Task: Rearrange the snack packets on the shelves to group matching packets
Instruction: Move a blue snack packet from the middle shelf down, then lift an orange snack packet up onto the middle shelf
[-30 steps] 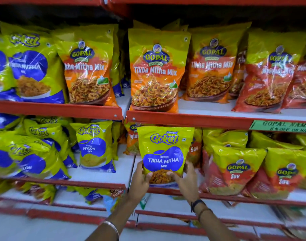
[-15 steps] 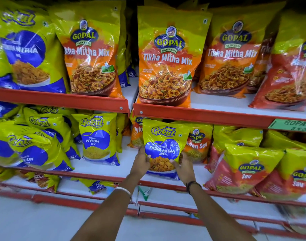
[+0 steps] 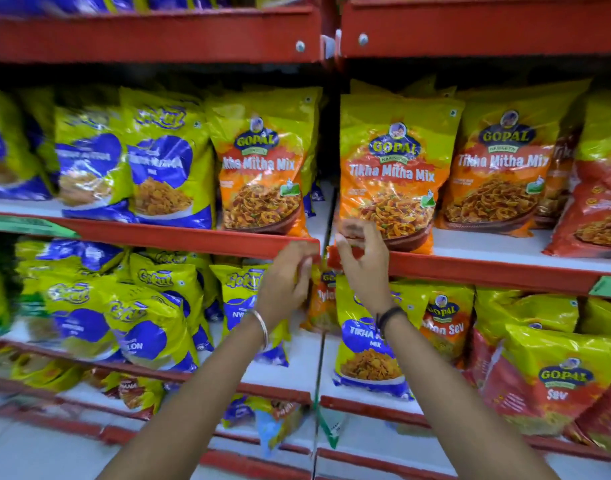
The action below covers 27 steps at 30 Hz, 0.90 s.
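1. On the upper shelf (image 3: pixel 151 233), the far left holds blue-and-yellow mix packets (image 3: pixel 162 168), standing upright side by side so their labels face out. This looks like the group a matching packet belongs with.
2. Just right of them stand the orange mix packets (image 3: pixel 262 168), a different brand kept in its own run.
3. The left hand (image 3: pixel 288 278) is raised to the red shelf edge with nothing in it, fingers loosely curled and half open.
4. The right hand (image 3: pixel 363 261) is just beside it, also empty, fingers spread and bent in front of an orange packet's lower corner; whether they touch it I cannot tell.
5. Below the right wrist, a blue mix packet (image 3: pixel 366 348) stands on the lower shelf (image 3: pixel 366 403) among sev packets (image 3: pixel 442 327), so it seems out of place.
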Motion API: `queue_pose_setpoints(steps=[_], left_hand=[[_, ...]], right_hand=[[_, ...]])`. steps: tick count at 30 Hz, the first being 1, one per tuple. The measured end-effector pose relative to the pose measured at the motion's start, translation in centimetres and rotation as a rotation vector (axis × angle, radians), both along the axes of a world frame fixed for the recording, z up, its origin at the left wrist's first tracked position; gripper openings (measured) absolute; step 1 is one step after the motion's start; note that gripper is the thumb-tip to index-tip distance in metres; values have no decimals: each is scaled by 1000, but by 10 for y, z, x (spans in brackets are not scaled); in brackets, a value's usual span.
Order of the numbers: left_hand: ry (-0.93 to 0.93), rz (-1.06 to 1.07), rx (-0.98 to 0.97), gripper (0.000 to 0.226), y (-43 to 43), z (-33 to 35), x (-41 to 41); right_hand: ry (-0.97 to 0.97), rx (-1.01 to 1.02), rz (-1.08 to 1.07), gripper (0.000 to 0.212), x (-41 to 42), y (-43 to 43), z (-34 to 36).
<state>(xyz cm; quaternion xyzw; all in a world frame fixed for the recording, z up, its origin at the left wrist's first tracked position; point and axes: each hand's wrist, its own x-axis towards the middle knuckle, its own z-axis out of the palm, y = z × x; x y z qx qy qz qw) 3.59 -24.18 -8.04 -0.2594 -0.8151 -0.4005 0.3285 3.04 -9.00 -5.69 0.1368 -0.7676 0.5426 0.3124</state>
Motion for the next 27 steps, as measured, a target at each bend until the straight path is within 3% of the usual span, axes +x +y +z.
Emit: queue_pose_setpoints(steps=[4,6,8,10,13,18,21,27], left_hand=[[62,273,53,37,-52,39,-41],[-77,363,96,62,-76,44,-63],[-313,291,203,73,-94,49,-76],[-544,159,285,73,-109,53,-86],[-652,78,253,74,-125,54,-98],[-520,57,348,76,-124,46,-91],[-365,-19,427,74,-115,50,-71],[-212,-111,487,70,-97,61,-23]], right_hand=[[-162,9,93,42,-36,-44,34],[-248,65,113,67,-53,-60,40],[-316,117,109,85,-64,-71,44],[-362,143,106,82,-69,-77,43],[-349,109,90,65,-72,-81,38],[-280,-16,83,63,-69,-77,26],[-232,-105,104,78,-55,-69,22],[-116,-270,124,54,-11,-50,28]])
